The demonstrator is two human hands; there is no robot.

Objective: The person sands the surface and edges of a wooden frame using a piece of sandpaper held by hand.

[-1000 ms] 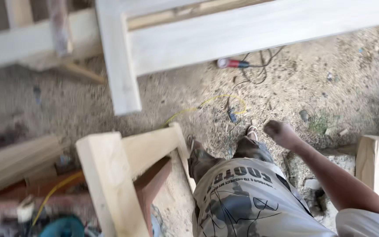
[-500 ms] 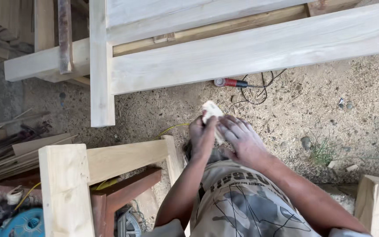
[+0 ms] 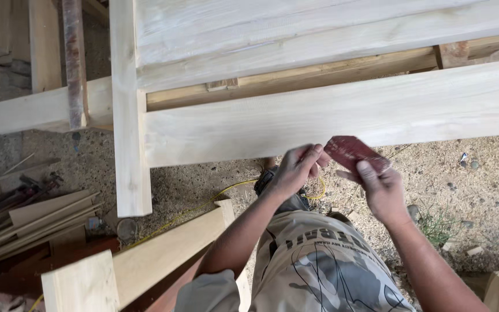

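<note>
Outdoor carpentry yard: pale timber frame (image 3: pixel 330 115), sawdust-strewn ground (image 3: pixel 469 179).

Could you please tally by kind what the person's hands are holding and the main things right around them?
Hands: 2, left hand and right hand
Reddish sandpaper sheet, held by both hands: 1
Pale wooden frame just beyond the hands: 1
Yellow cable on the ground: 1
Total: 5
</note>
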